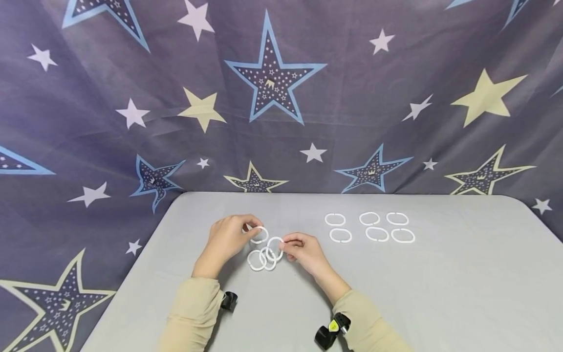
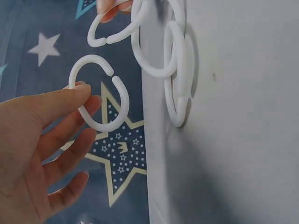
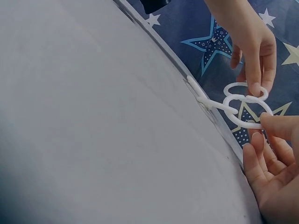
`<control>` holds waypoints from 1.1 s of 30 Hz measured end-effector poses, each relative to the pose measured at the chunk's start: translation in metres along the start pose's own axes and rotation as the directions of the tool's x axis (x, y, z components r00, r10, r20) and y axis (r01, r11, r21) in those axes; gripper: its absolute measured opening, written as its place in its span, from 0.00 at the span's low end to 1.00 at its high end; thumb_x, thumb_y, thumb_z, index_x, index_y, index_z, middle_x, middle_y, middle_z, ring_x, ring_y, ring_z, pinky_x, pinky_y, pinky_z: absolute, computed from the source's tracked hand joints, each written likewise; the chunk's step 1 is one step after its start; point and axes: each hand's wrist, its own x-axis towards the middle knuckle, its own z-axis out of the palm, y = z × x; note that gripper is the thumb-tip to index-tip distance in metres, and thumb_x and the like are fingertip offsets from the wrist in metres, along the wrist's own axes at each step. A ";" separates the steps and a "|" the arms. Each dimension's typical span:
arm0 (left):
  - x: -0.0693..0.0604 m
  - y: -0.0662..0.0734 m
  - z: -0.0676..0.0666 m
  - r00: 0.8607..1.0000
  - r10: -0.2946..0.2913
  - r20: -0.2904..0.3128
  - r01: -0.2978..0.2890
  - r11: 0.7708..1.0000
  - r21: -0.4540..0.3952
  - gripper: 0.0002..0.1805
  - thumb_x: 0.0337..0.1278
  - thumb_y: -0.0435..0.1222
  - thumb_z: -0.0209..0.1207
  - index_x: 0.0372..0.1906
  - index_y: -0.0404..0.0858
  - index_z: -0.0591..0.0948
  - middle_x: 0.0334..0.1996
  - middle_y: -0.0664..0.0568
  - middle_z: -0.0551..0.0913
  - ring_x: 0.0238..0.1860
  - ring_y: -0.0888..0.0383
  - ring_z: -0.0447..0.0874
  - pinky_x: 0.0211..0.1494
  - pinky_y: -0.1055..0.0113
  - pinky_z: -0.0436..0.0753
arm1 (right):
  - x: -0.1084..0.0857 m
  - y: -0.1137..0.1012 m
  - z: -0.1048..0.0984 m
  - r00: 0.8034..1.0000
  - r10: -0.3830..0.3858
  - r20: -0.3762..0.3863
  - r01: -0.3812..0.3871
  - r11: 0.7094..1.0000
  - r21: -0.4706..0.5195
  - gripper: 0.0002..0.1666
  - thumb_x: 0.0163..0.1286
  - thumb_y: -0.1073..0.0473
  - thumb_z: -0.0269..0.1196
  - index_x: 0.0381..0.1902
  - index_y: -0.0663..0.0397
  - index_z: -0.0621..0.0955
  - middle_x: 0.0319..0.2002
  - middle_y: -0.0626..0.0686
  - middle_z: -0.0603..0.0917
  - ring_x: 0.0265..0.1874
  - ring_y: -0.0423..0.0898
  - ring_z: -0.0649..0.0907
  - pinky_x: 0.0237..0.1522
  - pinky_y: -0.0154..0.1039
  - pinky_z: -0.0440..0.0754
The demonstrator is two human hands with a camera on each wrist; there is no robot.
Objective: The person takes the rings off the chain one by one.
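My left hand (image 1: 227,238) pinches one white plastic C-shaped link (image 1: 267,235) between thumb and finger. In the left wrist view this link (image 2: 124,100) shows a narrow gap in its loop, and my other fingers are spread. My right hand (image 1: 309,252) pinches the upper link (image 1: 275,238) of a short chain of similar white links. The chain's lower end link (image 1: 249,261) rests on the table. In the right wrist view, the left-hand link (image 3: 228,87) is close to or overlaps the right-hand link (image 3: 227,109); whether they are hooked together I cannot tell.
Several loose white oval links (image 1: 340,241) lie in two rows on the grey table (image 1: 440,293), right of my hands. A star-patterned cloth (image 1: 330,122) hangs behind the table's far edge. Each wrist wears a black camera (image 1: 325,337).
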 end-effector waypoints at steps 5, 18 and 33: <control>0.006 0.002 0.000 1.000 0.024 0.008 -0.025 0.999 0.036 0.03 0.57 0.46 0.68 0.37 0.58 0.88 0.30 0.65 0.85 0.31 0.64 0.79 0.37 0.58 0.76 | 0.001 0.002 0.000 1.000 -0.014 -0.001 0.014 1.000 -0.013 0.11 0.62 0.65 0.69 0.40 0.68 0.83 0.26 0.50 0.85 0.20 0.39 0.79 0.26 0.31 0.76; 0.021 0.003 0.001 0.996 0.063 0.059 -0.064 0.998 0.016 0.05 0.57 0.47 0.68 0.38 0.57 0.88 0.31 0.68 0.85 0.34 0.65 0.80 0.39 0.58 0.76 | 0.001 0.004 -0.001 1.000 -0.020 0.007 0.020 1.000 -0.008 0.11 0.61 0.65 0.69 0.39 0.68 0.83 0.26 0.50 0.85 0.19 0.40 0.79 0.25 0.32 0.76; 0.040 -0.009 0.009 0.986 0.136 0.094 -0.135 0.991 -0.017 0.04 0.58 0.48 0.67 0.38 0.57 0.88 0.31 0.69 0.85 0.36 0.63 0.82 0.40 0.60 0.77 | 0.000 0.002 0.000 1.000 -0.018 0.006 0.018 1.000 -0.014 0.11 0.62 0.65 0.69 0.39 0.69 0.83 0.26 0.50 0.85 0.20 0.39 0.79 0.25 0.30 0.77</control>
